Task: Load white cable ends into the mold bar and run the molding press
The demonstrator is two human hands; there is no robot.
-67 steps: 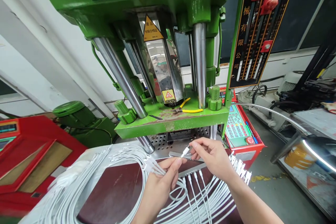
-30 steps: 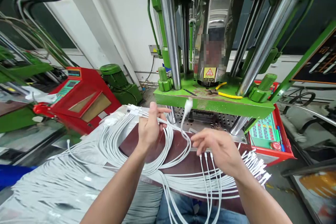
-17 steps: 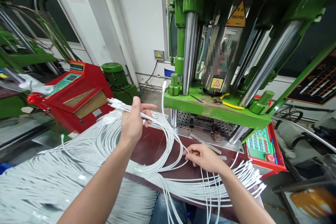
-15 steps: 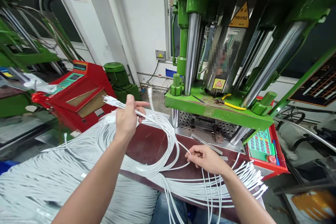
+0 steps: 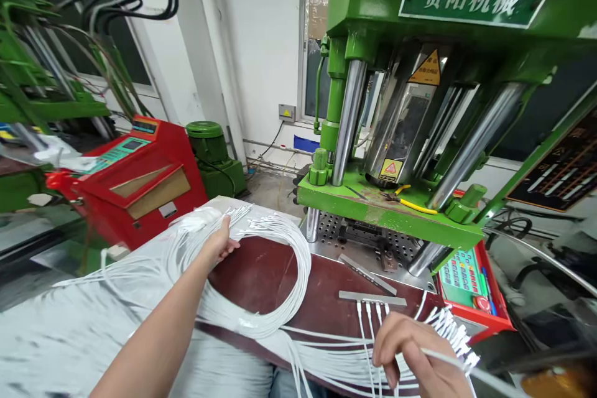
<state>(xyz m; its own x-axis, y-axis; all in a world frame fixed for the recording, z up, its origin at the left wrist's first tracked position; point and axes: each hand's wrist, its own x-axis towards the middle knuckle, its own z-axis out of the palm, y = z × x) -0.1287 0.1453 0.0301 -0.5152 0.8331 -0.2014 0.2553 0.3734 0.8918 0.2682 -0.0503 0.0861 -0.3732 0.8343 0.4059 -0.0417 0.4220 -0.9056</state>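
Observation:
My left hand (image 5: 220,242) is at the upper left of a coiled bundle of white cables (image 5: 298,280), its fingers curled over cable ends; what they grip is partly hidden. At the lower right, my right hand (image 5: 413,348) is closed around a white cable (image 5: 471,370) that runs off toward the right edge. Just beyond it lies a metal strip (image 5: 372,298) with several cable ends set along its near side. Another flat metal strip (image 5: 368,275) rests behind that one. White connector ends (image 5: 450,329) fan out beside my right hand.
A green press (image 5: 392,211) stands behind the dark red tabletop (image 5: 261,267), with yellow-handled pliers (image 5: 417,206) on its ledge. A red control box (image 5: 499,305) is at the right, a red machine (image 5: 153,180) at the left. A large cable pile (image 5: 224,360) covers the near left.
My left hand has moved down and left onto the coil, its raised cable ends now lying there. My right hand has moved right and nearer, uncovering the slotted strip. The view has tilted up.

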